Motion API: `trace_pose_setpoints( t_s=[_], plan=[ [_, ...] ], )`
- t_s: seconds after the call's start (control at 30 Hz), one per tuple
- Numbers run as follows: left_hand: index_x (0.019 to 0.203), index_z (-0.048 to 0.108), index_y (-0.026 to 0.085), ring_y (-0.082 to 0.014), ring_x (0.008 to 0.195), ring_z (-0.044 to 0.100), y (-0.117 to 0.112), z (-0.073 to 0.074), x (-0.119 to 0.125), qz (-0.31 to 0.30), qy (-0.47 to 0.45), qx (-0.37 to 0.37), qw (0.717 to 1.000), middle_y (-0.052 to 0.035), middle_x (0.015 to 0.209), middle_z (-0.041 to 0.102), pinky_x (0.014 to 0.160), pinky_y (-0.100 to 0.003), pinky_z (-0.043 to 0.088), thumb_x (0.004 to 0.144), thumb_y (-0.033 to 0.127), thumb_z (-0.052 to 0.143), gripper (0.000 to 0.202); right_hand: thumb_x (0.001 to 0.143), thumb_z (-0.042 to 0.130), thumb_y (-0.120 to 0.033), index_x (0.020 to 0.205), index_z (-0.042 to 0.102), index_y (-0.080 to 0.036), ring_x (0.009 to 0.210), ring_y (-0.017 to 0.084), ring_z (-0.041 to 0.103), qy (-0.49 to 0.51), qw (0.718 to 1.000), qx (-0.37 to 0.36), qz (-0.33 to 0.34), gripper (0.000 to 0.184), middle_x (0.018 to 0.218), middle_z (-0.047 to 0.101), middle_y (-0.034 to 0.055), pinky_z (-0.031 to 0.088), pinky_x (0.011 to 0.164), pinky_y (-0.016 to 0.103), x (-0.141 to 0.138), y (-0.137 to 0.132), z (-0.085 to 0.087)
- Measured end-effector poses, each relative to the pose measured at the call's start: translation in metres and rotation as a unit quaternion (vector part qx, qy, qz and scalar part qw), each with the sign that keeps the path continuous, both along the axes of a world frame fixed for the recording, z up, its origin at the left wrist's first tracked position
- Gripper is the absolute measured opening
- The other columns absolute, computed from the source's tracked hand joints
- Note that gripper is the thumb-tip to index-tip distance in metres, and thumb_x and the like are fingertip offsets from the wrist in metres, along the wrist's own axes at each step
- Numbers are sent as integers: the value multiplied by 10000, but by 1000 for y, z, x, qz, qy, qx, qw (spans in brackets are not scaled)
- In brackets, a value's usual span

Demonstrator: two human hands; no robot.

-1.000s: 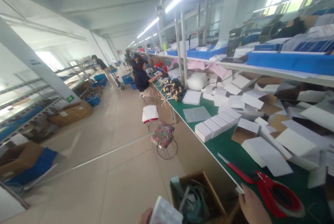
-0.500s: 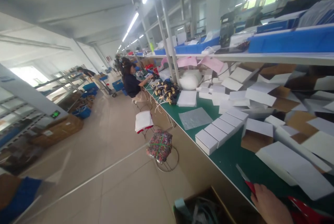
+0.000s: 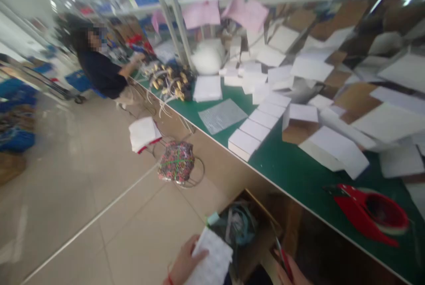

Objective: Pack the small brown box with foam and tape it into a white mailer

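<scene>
Fingers of the left hand (image 3: 184, 263) clasped a white pad (image 3: 212, 258); those of the right hand (image 3: 297, 274) gripped a red-handled knife (image 3: 286, 263), blade directed away from the person. Both items were positioned off the green bench (image 3: 285, 174), near an open carton (image 3: 262, 209). A red tape dispenser (image 3: 353, 214) lay on the bench.

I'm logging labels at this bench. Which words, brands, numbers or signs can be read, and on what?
No text can be read.
White item in the left hand: any print too blurred.
Pink sheets: any print too blurred.
Red tape dispenser: any lettering too blurred.
</scene>
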State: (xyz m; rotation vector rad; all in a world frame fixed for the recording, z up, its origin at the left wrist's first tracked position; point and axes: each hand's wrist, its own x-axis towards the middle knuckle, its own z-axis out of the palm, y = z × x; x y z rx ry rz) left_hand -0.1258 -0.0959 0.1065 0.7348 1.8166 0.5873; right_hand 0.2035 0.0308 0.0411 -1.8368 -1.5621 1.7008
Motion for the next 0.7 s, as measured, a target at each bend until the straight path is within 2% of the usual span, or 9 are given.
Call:
trace_pose_setpoints(
  t_s=[0.07,0.13,0.23,0.33,0.5,0.6,0.7],
  plan=[
    [1035,688,187,-307,976,663,18,-15,6,-29,15,0,999,-110,1046,749,888,-396,508,744,591,625,502,848,398,-651,1295,533,-248,499,236,642,-21,998,-65,-13,617,683,665,26,469,409,321,-14,-39,2],
    [986,681,177,-285,915,655,33,-44,12,-47,-18,-25,998,-90,972,744,862,-385,502,738,616,635,506,883,425,-620,1318,504,-201,475,182,580,21,994,-110,8,609,683,621,-9,447,440,286,-24,-58,0],
    [907,672,176,-256,863,631,45,-95,21,-75,-63,-59,993,-54,872,718,808,-355,501,707,621,687,488,938,444,-492,1251,521,-206,520,151,568,39,991,-117,43,430,705,612,-24,452,502,256,-29,-60,-9],
    [894,674,169,-252,842,623,49,-130,29,-102,-89,-75,988,-48,841,703,760,-341,502,693,621,712,496,963,448,-353,1245,496,-207,621,147,603,53,991,-96,72,322,857,660,6,476,582,249,-27,-51,-18],
    [959,695,160,-269,845,646,56,-160,36,-135,-121,-95,979,-58,879,721,738,-333,507,696,618,715,528,1013,398,-270,1272,506,-186,838,197,671,36,988,-39,143,292,963,689,58,509,795,296,-27,-37,-33],
    [962,705,158,-274,837,655,58,-171,42,-151,-138,-107,973,-61,880,729,731,-331,506,698,608,714,522,1031,395,-257,1267,505,-170,988,239,677,-13,982,-7,190,274,1078,699,110,500,882,324,-31,-35,-42],
    [991,704,142,-270,832,656,59,-176,50,-167,-154,-118,967,-73,895,734,725,-331,507,716,607,690,540,1046,386,-253,1261,492,-147,1025,257,679,-56,968,11,243,262,1106,699,143,507,877,325,-37,-36,-48]
  ],
)
